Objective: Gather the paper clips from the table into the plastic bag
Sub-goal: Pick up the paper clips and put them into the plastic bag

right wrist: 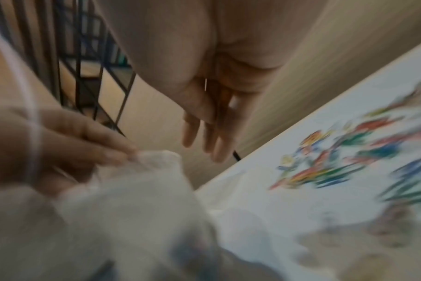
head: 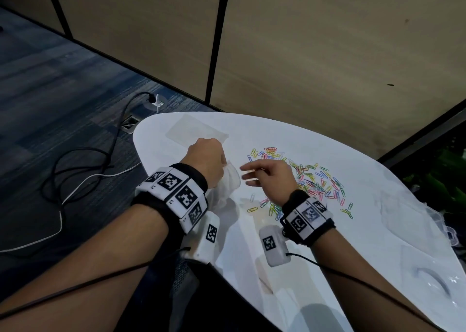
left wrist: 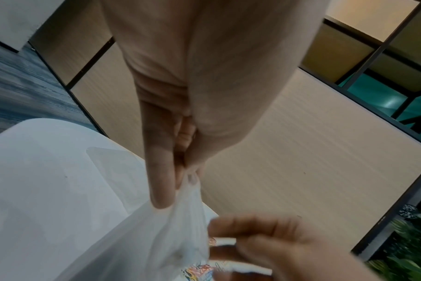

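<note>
The fingers [left wrist: 160,171] of the left hand [head: 205,159] pinch the gathered rim of a thin, translucent white plastic bag [head: 225,185], which hangs from that grip down to the white, rounded counter [head: 327,243]. Just beside the bag's mouth, the right hand [head: 268,178] hovers above the counter with its fingers [right wrist: 219,144] straight, loosely spread and holding nothing. A scatter of multicoloured wire paper clips [head: 312,180] lies on the counter under and beyond the right hand, with a few strays nearer the person. Some coloured clips show through the bag's lower part in the left wrist view. A flat, clear plastic sheet [head: 195,128] lies on the counter beyond the left hand. Black-and-white marker bands wrap both wrists. Black and white cables [head: 75,170] trail over the grey-blue carpet to the left.
</note>
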Demonstrator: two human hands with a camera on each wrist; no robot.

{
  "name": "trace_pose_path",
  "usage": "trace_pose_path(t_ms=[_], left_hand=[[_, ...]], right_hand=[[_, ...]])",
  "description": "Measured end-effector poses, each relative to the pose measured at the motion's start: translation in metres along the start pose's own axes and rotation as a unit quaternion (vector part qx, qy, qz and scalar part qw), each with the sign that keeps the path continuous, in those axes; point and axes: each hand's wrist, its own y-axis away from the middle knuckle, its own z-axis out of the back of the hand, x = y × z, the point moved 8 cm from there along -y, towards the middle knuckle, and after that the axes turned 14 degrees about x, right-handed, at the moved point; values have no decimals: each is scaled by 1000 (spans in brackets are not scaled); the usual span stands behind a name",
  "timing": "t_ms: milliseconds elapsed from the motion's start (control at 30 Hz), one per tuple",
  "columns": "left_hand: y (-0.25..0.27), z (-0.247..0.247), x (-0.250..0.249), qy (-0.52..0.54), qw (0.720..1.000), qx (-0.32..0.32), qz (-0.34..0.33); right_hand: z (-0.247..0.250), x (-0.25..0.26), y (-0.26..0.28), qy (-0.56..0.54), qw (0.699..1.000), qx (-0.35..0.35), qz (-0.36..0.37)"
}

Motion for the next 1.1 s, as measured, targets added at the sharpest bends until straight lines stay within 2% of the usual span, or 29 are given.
trace_pose_path(t_ms=[33, 67, 100, 167, 233, 300, 400, 500, 567, 667, 767, 867, 1000, 1100], left_hand=[[0, -1, 0, -3, 1000, 3, 1], [0, -1, 0, -6, 1000, 4, 2], [0, -1, 0, -10, 1000, 4, 2], [0, 0, -1, -17, 1000, 0, 1], [0, 1, -2, -16, 1000, -1, 0], [0, 0, -2, -12, 1000, -1, -2], [0, -1, -2, -13, 1000, -1, -1], [-2, -3, -3, -15, 1000, 3, 0], [-2, -4, -4, -15, 1000, 5, -1], [-4, -4, -4, -15, 1000, 6, -1], [-4, -5, -7, -19, 1000, 7, -2], [-5, -8, -10, -24, 1000, 11, -3], [-4, -8, -14, -28, 999, 15, -6], [-5, -9, -19, -35, 999, 16, -9]], right_hand=[[4, -8, 2, 104, 995, -8, -10], [-1, -20, 3, 223, 974, 22, -19], [-14, -34, 5, 331, 940, 81, -26], [-42, -70, 16, 472, 858, 202, -12], [-54, -100, 29, 547, 799, 249, 9], [-46, -121, 37, 579, 779, 240, 11], [-14, -139, 36, 608, 772, 184, -23], [25, -153, 26, 616, 773, 124, -90], [39, -157, 19, 594, 787, 111, -123], [44, -145, 10, 544, 828, 89, -98], [41, -122, 3, 546, 834, 63, -54], [53, -115, -2, 507, 856, 35, -96], [97, -117, 9, 309, 929, -102, -179], [118, -132, 20, 109, 959, -151, -213]])
